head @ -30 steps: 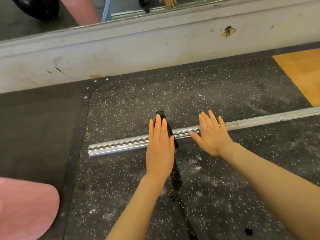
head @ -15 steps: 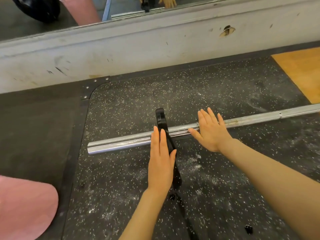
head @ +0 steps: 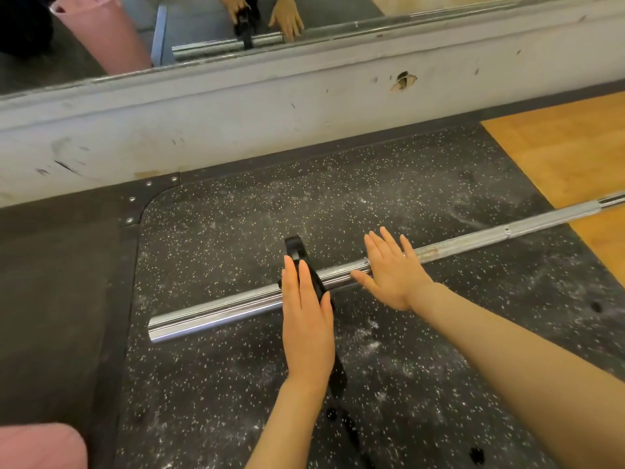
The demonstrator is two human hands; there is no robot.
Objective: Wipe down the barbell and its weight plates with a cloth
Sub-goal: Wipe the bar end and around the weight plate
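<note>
Barbell (head: 216, 314) under flat left hand (head: 307, 319), perhaps touching

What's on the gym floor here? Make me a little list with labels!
floor: black speckled rubber mat, wooden floor at the far right
barbell: silver bar lying flat on the mat, no weight plates in view
black strap: draped across the bar
left hand: flat, fingers straight, pressing on the strap
right hand: flat, open, resting on the bar
behind: scuffed white ledge under a mirror
</note>
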